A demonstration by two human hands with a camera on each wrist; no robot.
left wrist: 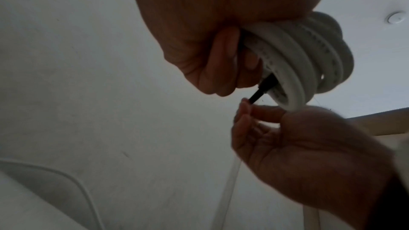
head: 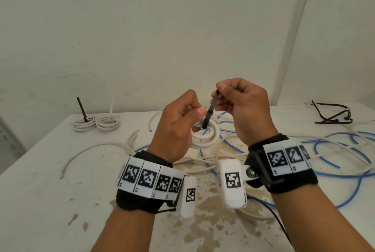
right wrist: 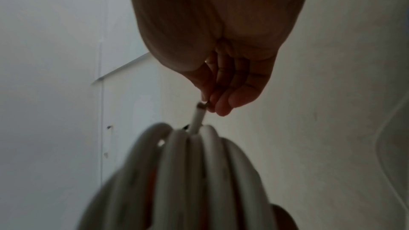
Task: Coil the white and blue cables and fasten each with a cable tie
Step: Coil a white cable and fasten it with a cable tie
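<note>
Above the near table, left hand [head: 174, 128] grips the white coil [head: 205, 137], right hand [head: 243, 109] pinches the black cable tie [head: 211, 109]; a slack grip could spring the loops.

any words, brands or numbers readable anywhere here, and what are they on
None: no word, brand or number can be read in any view.
Left wrist band: black-and-white square marker patterns only, no letters.
Right wrist band: the same kind of marker patterns, plus tiny marks under them, too small to read.
White coiled cable: a row of small dark marks runs along the jacket, too blurred to read.
Black cable tie: no lettering visible.
</note>
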